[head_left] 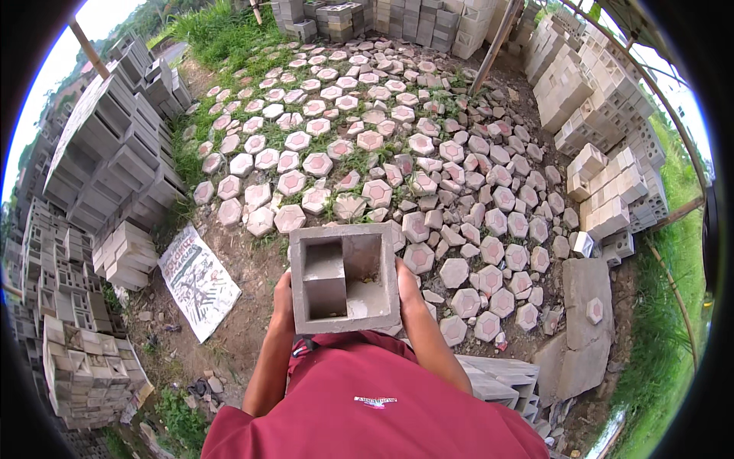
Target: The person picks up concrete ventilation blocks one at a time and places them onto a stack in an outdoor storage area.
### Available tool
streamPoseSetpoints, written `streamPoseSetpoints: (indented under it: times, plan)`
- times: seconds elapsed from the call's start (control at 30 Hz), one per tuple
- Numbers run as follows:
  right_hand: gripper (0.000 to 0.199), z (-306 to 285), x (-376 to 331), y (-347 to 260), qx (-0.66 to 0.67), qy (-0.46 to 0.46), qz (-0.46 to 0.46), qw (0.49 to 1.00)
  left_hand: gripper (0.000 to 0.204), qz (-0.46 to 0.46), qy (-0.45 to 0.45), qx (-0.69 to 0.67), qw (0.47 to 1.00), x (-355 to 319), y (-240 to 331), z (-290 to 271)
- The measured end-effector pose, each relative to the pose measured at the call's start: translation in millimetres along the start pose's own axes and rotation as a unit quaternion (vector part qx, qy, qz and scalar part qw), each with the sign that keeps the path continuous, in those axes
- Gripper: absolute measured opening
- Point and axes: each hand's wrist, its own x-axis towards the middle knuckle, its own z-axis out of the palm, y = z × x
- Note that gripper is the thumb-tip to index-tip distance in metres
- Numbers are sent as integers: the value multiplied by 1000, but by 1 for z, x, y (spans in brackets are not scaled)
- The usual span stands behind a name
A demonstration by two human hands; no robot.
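A grey hollow concrete block is held up in front of my chest, its open side turned up so I see into it. Inside, a partition splits off the left part, and a few bits of debris lie in the hollows. Gripping its left side is my left hand, with the fingers mostly hidden by the block. My right hand clasps the opposite side, its fingers also largely out of sight.
Hexagonal pavers and broken pieces cover the ground ahead. Stacks of concrete blocks stand at left and right. A printed white sack lies at left. A concrete slab and blocks are at near right.
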Motion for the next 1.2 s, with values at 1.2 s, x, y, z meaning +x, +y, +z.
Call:
streamPoseSetpoints:
  times: [1.2]
  plan:
    - [53, 7, 561, -520, 42, 47, -51, 997, 36, 11, -73, 39, 996, 599, 319, 428]
